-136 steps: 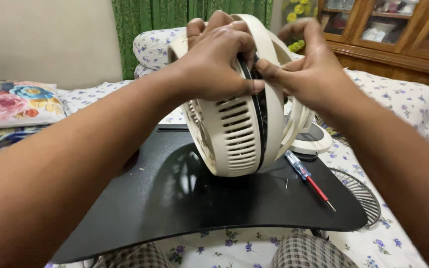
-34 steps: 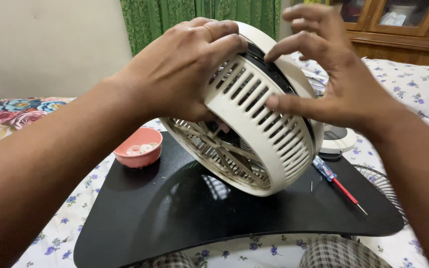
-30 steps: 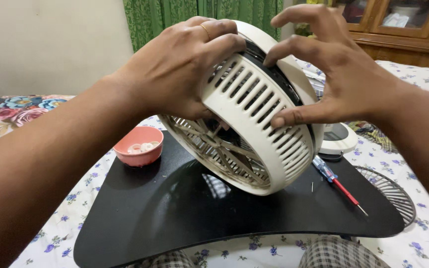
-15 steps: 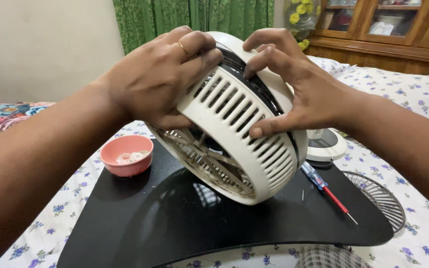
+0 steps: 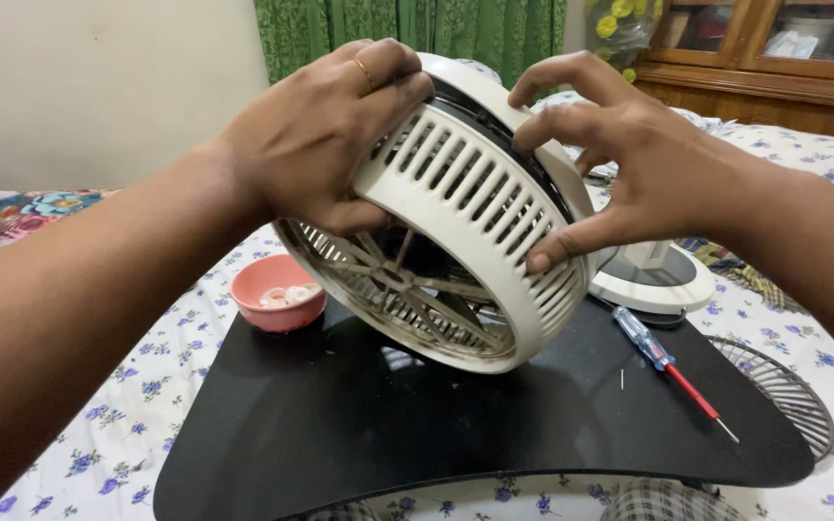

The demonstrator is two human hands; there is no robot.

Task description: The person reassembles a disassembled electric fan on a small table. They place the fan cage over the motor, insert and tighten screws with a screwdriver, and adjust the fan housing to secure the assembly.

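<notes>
The left hand [image 5: 325,135] grips the cream fan housing [image 5: 456,212] from the top left. Its fingers [image 5: 388,72] are curled over the upper rim, one of them wearing a thin ring, while the thumb presses the slotted side wall lower down. The right hand [image 5: 644,164] holds the housing from the other side, its fingers half spread: two fingertips hook over the cream outer ring at the top, next to a black band that runs round the housing, and the thumb lies flat against the slotted wall near the lower right. Both hands are closed on the housing, not merely resting on it.

The housing is tilted, its spoked grille facing down and to the left, and its lower edge sits on or just above the black tabletop [image 5: 359,425]; contact cannot be told.

On the tabletop to the left stands a small pink bowl [image 5: 278,291] with a few pale, round bits inside. To the right lies a screwdriver [image 5: 673,371] with a clear blue handle and a red shaft, its tip pointing to the lower right. Just left of it lies a thin pin or screw [image 5: 621,379].

Behind the right hand is a round white base [image 5: 653,275] with a dark grey top. A wire grille [image 5: 789,391] lies on the flowered bedsheet [image 5: 161,333], partly under the right edge of the tabletop.
</notes>
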